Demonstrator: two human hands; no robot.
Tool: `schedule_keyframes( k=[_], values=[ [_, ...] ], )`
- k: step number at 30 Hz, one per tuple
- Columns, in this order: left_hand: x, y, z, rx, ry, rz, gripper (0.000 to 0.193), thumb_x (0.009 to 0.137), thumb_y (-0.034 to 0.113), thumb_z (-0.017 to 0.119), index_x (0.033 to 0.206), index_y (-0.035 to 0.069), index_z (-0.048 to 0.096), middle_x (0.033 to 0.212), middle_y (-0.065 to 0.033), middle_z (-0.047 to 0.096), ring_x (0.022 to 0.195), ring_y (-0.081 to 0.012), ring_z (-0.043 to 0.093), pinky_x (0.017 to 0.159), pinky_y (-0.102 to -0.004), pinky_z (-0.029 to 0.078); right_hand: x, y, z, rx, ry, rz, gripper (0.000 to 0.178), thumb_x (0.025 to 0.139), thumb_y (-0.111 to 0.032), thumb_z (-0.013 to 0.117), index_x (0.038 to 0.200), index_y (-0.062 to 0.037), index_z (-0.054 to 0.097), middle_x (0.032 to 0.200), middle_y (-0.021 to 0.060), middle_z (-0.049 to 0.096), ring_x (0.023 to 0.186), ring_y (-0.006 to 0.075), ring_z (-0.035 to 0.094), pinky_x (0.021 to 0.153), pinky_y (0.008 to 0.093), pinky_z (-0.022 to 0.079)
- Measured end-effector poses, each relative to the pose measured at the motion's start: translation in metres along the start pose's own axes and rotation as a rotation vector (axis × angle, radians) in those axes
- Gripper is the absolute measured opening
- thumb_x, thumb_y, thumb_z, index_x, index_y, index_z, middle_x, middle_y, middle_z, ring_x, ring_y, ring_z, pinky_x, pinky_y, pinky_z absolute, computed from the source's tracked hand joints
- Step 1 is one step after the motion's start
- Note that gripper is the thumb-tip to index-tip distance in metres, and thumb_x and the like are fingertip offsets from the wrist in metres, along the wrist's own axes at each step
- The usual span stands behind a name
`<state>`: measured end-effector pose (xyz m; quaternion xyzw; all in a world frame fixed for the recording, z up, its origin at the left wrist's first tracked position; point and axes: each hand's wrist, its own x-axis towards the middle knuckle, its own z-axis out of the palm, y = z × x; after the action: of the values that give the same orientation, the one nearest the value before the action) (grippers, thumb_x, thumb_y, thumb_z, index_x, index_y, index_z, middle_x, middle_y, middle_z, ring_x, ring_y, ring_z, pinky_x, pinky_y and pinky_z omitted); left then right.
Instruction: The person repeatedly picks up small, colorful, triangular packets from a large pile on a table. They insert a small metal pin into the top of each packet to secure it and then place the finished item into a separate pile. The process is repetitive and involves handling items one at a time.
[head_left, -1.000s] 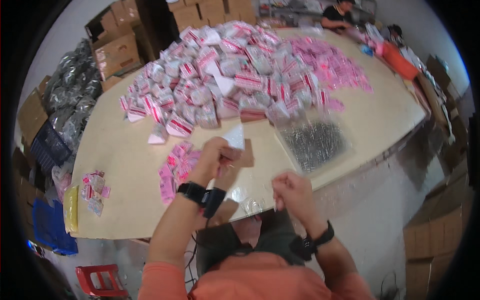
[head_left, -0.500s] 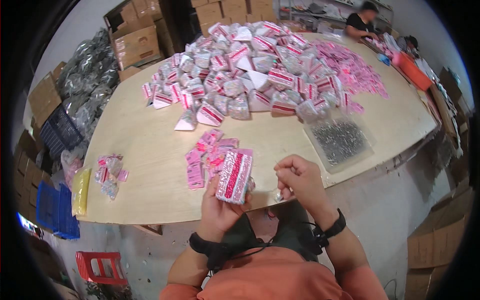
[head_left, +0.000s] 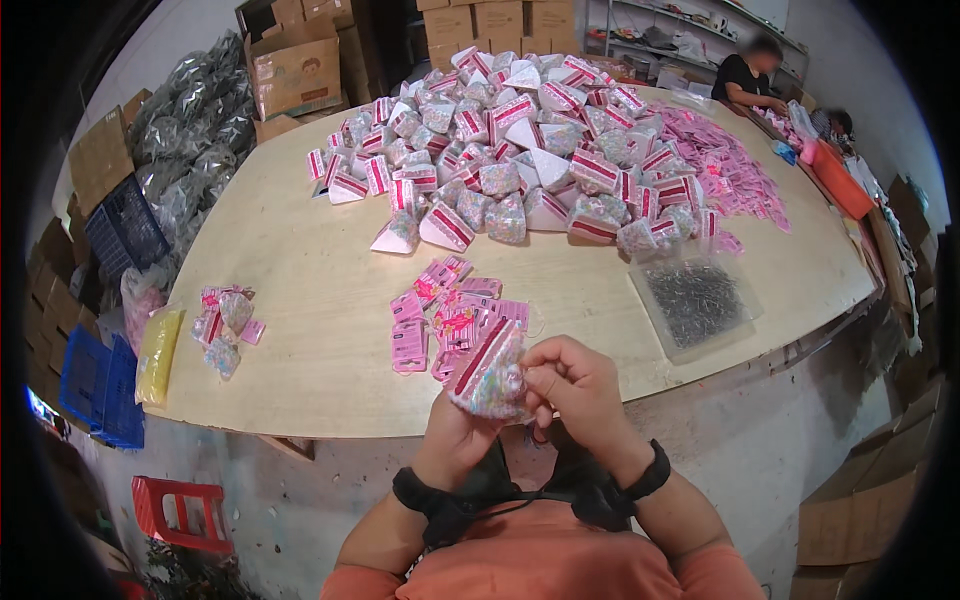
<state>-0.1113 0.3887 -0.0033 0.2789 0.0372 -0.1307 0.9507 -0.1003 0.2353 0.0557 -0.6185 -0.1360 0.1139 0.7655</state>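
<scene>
My left hand (head_left: 452, 435) holds a cake-slice-shaped ornament (head_left: 490, 372) from below, over the table's near edge. One face of the ornament has pink and dark red stripes; its side glitters in pale, mixed colours. At its right side, my right hand (head_left: 585, 395) is closed, thumb and finger pinched together against the glittery side. Whatever those fingertips hold is too small to make out. Just beyond the ornament lies a loose heap of pink printed tags (head_left: 455, 310), partly hidden by it.
A large pile of similar cake slices (head_left: 505, 180) covers the far table, with many pink tags (head_left: 735, 175) to its right. A clear tray of small metal pins (head_left: 695, 300) stands at right. Left are a few ornaments (head_left: 222, 325) and a yellow packet (head_left: 160, 355). Another person (head_left: 752, 80) sits far right.
My right hand has come left from beside the ornament to its side. My left hand has turned the ornament, so its glittery side shows more. The whole view has shifted slightly.
</scene>
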Motion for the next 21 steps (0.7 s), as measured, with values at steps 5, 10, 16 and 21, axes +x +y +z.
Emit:
schedule_keyframes(
  k=[5, 10, 16, 21],
  values=[
    [0.002, 0.007, -0.004, 0.296, 0.249, 0.179, 0.04, 0.095, 0.035, 0.037, 0.117, 0.004, 0.047, 0.106, -0.0136, 0.058, 0.089, -0.0247, 0.062, 0.081, -0.0439, 0.05, 0.008, 0.003, -0.003, 0.019, 0.017, 0.037, 0.009, 0.086, -0.004, 0.054, 0.094, 0.0001, 0.055, 0.067, 0.0023, 0.055, 0.049, 0.0034, 0.048, 0.043, 0.0167, 0.038],
    [-0.011, 0.015, 0.011, 0.056, 0.047, 0.084, 0.042, 0.092, 0.033, 0.046, 0.121, 0.002, 0.043, 0.112, -0.012, 0.056, 0.1, -0.0218, 0.058, 0.083, -0.0407, 0.05, 0.016, 0.003, 0.001, -0.063, -0.002, -0.026, 0.009, 0.086, -0.005, 0.054, 0.093, 0.0003, 0.056, 0.066, 0.0017, 0.055, 0.049, 0.0037, 0.048, 0.044, 0.0182, 0.038],
    [-0.01, 0.016, 0.011, 0.246, 0.0, 0.281, 0.051, 0.085, 0.026, 0.062, 0.124, 0.004, 0.037, 0.115, -0.0104, 0.053, 0.105, -0.0204, 0.055, 0.087, -0.038, 0.048, 0.016, -0.006, -0.002, -0.244, 0.002, -0.047, 0.011, 0.084, -0.005, 0.055, 0.093, 0.0005, 0.057, 0.067, 0.0034, 0.056, 0.053, 0.0047, 0.051, 0.047, 0.0209, 0.041],
    [-0.009, 0.022, 0.013, 0.283, -0.015, 0.392, 0.054, 0.083, 0.025, 0.064, 0.124, 0.003, 0.036, 0.117, -0.0102, 0.052, 0.104, -0.0192, 0.055, 0.089, -0.0355, 0.047, 0.003, -0.016, -0.001, -0.633, -0.018, -0.368, 0.013, 0.083, -0.004, 0.056, 0.095, 0.0003, 0.059, 0.073, 0.0068, 0.059, 0.057, 0.0099, 0.055, 0.051, 0.0248, 0.044]
  ],
)
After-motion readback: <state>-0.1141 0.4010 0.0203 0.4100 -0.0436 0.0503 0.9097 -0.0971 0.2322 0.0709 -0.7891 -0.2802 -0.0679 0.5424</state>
